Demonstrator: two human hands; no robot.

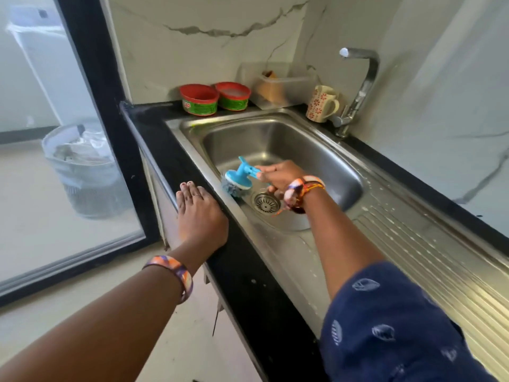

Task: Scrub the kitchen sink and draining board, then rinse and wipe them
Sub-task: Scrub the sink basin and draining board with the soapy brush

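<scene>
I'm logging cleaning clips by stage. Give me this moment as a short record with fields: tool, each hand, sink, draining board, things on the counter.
tool: blue scrubbing brush, head against the left wall of the basin near the drain
right hand: grips the brush handle inside the sink
left hand: rests flat on the black counter edge
draining board: right of the basin, flecked with white spots
tap: no water seen running
counter items: two red tubs, patterned mug, clear container

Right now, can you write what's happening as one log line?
step: scrubbing sink basin | right hand: grips blue scrub brush, head near drain | left hand: rests on counter edge
</scene>
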